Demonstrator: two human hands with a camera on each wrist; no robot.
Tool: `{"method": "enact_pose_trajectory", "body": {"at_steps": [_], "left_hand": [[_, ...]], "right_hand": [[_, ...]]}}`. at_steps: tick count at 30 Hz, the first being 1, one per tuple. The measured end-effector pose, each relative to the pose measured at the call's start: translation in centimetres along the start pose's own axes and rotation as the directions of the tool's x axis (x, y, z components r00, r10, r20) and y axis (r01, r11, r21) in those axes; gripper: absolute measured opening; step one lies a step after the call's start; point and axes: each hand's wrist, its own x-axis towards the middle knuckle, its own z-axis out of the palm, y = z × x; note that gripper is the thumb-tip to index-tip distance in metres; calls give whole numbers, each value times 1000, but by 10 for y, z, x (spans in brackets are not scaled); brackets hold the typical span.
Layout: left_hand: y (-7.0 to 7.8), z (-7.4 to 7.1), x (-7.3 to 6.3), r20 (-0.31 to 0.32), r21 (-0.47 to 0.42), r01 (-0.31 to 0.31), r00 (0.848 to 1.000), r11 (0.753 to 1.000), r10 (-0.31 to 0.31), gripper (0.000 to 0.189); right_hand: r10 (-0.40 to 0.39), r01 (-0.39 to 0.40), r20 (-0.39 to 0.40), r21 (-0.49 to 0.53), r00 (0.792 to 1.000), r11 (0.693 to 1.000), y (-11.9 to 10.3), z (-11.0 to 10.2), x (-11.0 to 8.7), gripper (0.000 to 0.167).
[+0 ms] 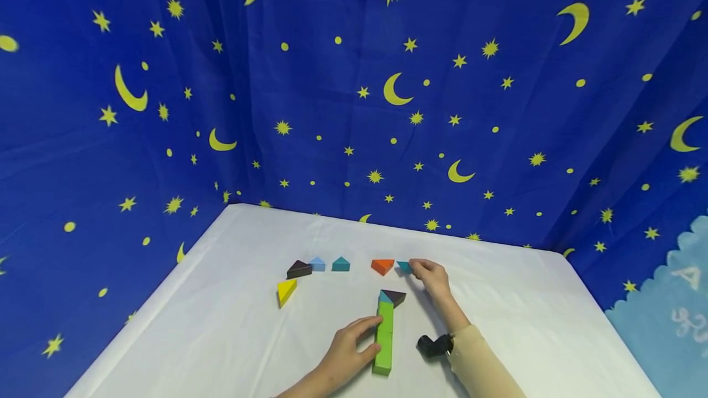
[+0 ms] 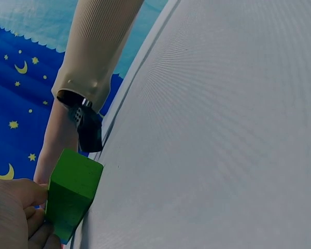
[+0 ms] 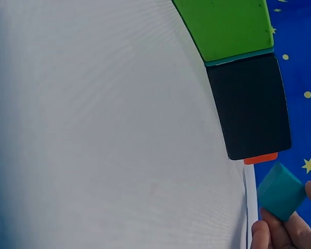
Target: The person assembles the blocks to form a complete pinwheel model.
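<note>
Two green blocks (image 1: 384,349) lie end to end on the white table, with a small blue triangular block (image 1: 385,296) at their far end. A dark triangular block (image 1: 395,297) sits against that end on the right. My left hand (image 1: 348,349) rests beside the green blocks, its thumb and fingertips touching their left side. In the left wrist view, the near green block (image 2: 75,181) shows its end face. My right hand (image 1: 432,276) pinches a teal triangular block (image 3: 281,192) between thumb and fingers, just right of an orange triangular block (image 1: 382,266).
Toward the back left are a dark triangular block (image 1: 299,269), a light blue one (image 1: 317,264) and a teal one (image 1: 340,264). A yellow triangular block (image 1: 286,292) lies nearer. A black device (image 1: 434,346) is on the right wrist. Blue star-patterned cloth (image 1: 332,91) stands behind the table.
</note>
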Motion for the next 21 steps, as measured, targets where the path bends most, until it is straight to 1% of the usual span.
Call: {"method": "enact_pose_trajectory", "body": {"at_steps": [3,6,12,15,21], "left_hand": [[1,0,0,6,-6,9,1000,1000,-9,44],[2,0,0,8,-6,16,1000,1000,-16,44],[3,0,-1,7,2,18,1000,1000,-18,44],[3,-1,-1,11,-1,25,1000,1000,-25,44],[5,-2,0,17,-15,43,999,999,-43,45]], "right_hand": [[1,-1,-3,5,1000,1000,0,-1,-1,40],[-14,14,0,2,1000,1000,1,-2,-2,41],[7,-7,13,-32,1000,999,2,0,-4,44],[1,0,18,-33,1000,999,3,-1,-4,44],[-10,10,4,-49,1000,999,4,-1,-4,43]]}}
